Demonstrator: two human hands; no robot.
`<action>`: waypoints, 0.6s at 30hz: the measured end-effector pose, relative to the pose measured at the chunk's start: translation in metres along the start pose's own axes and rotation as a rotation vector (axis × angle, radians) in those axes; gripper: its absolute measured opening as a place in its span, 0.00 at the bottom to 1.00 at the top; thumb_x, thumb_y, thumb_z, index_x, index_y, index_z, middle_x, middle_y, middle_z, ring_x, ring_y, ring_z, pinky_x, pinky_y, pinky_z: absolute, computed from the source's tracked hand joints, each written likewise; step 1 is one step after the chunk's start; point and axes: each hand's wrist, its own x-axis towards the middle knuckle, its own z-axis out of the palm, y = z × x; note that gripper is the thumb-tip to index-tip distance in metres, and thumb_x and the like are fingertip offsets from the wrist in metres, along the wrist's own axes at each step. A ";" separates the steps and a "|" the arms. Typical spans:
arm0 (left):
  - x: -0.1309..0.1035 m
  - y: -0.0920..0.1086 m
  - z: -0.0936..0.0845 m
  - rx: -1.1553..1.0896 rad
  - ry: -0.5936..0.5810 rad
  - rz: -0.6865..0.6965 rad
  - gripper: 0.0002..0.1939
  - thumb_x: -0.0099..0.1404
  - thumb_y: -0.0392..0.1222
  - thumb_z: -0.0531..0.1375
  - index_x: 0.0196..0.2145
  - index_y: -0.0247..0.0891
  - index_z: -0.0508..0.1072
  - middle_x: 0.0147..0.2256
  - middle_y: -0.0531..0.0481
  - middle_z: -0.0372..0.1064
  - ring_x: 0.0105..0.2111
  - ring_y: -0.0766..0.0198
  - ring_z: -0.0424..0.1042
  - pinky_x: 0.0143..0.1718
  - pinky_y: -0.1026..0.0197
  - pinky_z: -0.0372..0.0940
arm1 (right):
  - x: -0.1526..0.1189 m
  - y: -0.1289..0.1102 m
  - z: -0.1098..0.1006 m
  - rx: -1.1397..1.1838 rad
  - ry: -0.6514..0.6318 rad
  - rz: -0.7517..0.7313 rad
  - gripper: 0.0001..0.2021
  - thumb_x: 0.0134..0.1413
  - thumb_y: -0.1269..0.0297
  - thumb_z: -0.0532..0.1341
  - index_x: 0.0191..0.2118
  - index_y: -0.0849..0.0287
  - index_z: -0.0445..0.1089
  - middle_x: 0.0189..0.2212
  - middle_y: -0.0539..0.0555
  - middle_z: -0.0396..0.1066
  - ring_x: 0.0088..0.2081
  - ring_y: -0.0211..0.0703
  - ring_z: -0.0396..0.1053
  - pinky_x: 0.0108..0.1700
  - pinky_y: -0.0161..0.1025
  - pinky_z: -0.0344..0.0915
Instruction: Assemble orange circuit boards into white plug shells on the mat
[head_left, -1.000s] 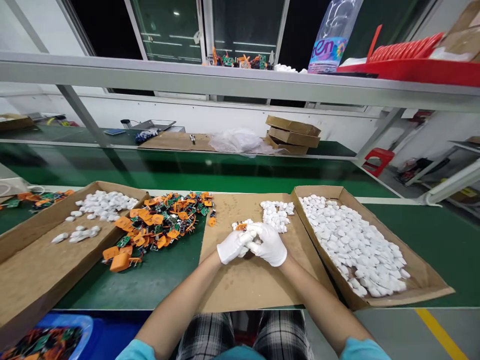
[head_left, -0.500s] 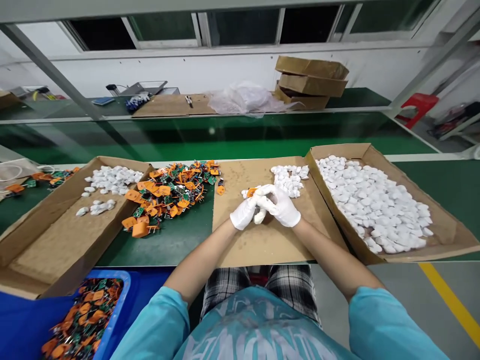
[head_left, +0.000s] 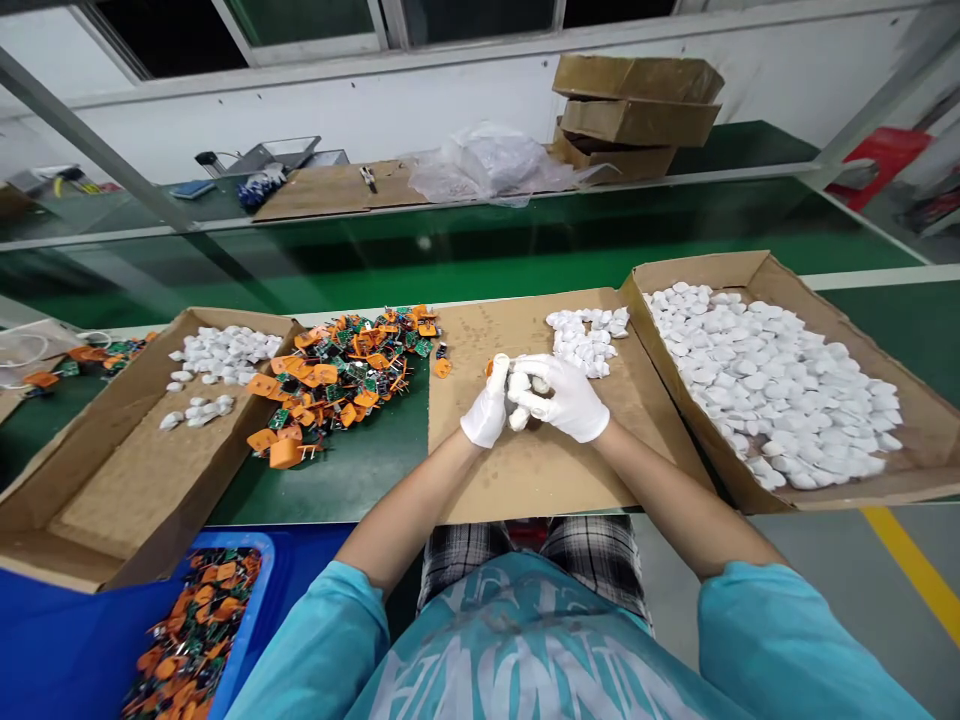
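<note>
Both my hands wear white gloves and meet above the cardboard sheet (head_left: 480, 490). My left hand (head_left: 486, 408) is closed, with a sliver of an orange plastic part (head_left: 490, 368) showing beside its upright thumb or finger. My right hand (head_left: 566, 398) curls in from the right, fingers bent against the left hand; whatever lies between the fingertips is mostly hidden, white against the gloves. Just behind the right hand is a small pile of white plastic pieces (head_left: 585, 340). A heap of orange parts with green circuit boards (head_left: 352, 370) lies to the left, with a loose one (head_left: 442, 367) near it.
On the right stands a cardboard tray (head_left: 697, 425) full of white pieces. The left cardboard tray (head_left: 112, 490) holds fewer white pieces. A blue bin (head_left: 255, 580) below contains more orange parts. Stacked boxes (head_left: 637, 120) and a plastic bag (head_left: 487, 165) sit on the back shelf.
My hands have parted slightly and turned, the left fingers now pointing more upward. Less of the orange part shows. The head view has tilted down slightly.
</note>
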 end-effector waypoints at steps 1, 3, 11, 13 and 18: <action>0.000 0.000 0.000 -0.002 0.014 0.021 0.33 0.60 0.73 0.42 0.22 0.39 0.62 0.12 0.57 0.53 0.13 0.71 0.52 0.17 0.64 0.50 | 0.000 0.000 0.000 -0.025 0.020 -0.027 0.09 0.56 0.61 0.59 0.42 0.54 0.71 0.37 0.54 0.73 0.35 0.44 0.71 0.40 0.43 0.71; 0.001 -0.001 -0.001 -0.009 0.023 0.076 0.29 0.60 0.70 0.48 0.22 0.39 0.59 0.13 0.58 0.52 0.14 0.71 0.52 0.19 0.64 0.51 | -0.002 0.000 0.002 -0.059 0.128 -0.080 0.12 0.56 0.63 0.60 0.46 0.55 0.70 0.44 0.56 0.73 0.42 0.47 0.72 0.46 0.46 0.71; 0.004 0.001 0.000 -0.125 0.058 0.180 0.17 0.56 0.55 0.56 0.24 0.40 0.56 0.21 0.56 0.55 0.20 0.70 0.54 0.21 0.63 0.54 | -0.006 -0.005 0.009 -0.140 0.310 -0.121 0.11 0.55 0.67 0.61 0.45 0.52 0.70 0.50 0.56 0.71 0.52 0.49 0.70 0.52 0.51 0.70; 0.004 0.001 -0.001 -0.095 0.111 0.201 0.17 0.52 0.53 0.59 0.26 0.40 0.57 0.23 0.56 0.56 0.21 0.69 0.55 0.23 0.63 0.55 | -0.005 -0.006 0.009 -0.115 0.294 -0.127 0.13 0.54 0.68 0.60 0.47 0.53 0.69 0.50 0.57 0.71 0.53 0.49 0.70 0.53 0.51 0.70; -0.001 0.003 -0.002 0.071 0.109 0.196 0.20 0.50 0.57 0.60 0.23 0.40 0.58 0.21 0.57 0.58 0.22 0.70 0.56 0.25 0.63 0.55 | 0.000 -0.004 0.002 -0.062 0.178 -0.196 0.20 0.52 0.67 0.60 0.53 0.53 0.66 0.51 0.57 0.71 0.54 0.51 0.69 0.55 0.53 0.68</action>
